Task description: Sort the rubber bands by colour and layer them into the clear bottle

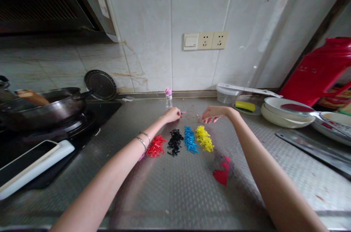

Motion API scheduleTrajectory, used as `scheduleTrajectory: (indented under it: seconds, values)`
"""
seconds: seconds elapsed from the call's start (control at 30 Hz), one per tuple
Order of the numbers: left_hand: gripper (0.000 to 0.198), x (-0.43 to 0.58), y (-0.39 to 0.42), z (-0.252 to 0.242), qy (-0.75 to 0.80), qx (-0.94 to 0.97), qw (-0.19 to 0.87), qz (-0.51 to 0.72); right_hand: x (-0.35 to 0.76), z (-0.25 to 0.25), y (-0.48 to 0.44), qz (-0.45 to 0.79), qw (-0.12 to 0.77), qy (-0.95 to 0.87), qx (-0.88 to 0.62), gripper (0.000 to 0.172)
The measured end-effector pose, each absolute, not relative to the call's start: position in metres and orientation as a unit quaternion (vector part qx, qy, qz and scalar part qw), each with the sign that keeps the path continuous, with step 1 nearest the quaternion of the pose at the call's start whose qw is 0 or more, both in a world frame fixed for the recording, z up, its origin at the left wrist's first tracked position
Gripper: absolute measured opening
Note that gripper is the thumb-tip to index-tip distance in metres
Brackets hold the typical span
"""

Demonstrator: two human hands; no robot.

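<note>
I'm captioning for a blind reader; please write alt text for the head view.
A left hand and a right hand reach over a metal counter, beyond small pieces in a red pile, black pile, blue pile and yellow pile, left to right. A pink-capped bottle stands behind; a pan is at left, white bowls and a red flask at right.

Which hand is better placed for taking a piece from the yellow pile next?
Probably the right hand: it is just beyond the yellow pile. The left hand is farther away, beyond the black pile, and the blue pile lies between black and yellow.
</note>
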State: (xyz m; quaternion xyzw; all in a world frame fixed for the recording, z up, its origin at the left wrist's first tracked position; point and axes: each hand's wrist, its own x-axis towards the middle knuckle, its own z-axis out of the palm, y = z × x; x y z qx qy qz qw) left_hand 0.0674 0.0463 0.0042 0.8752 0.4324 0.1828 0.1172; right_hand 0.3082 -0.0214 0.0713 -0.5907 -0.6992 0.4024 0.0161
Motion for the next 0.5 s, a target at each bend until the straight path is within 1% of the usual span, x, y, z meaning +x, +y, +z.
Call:
scheduleTrajectory:
  seconds: [0.13, 0.23, 0.3, 0.5]
  values:
    - [0.014, 0.067, 0.047, 0.005, 0.414, 0.880, 0.140, 0.188, 0.307, 0.067, -0.019, 0.387, 0.018, -0.709, -0.589, 0.021]
    - [0.015, 0.056, 0.043, 0.013, 0.394, 0.875, 0.195, 0.201, 0.307, 0.061, -0.013, 0.375, 0.029, -0.729, -0.572, 0.026]
    - [0.015, 0.040, 0.039, 0.021, 0.388, 0.868, 0.232, 0.204, 0.307, 0.057, -0.009, 0.361, 0.043, -0.735, -0.573, 0.026]
    - [0.014, -0.026, 0.015, 0.052, 0.391, 0.866, 0.300, 0.085, 0.303, 0.045, 0.002, 0.357, 0.048, -0.736, -0.574, 0.023]
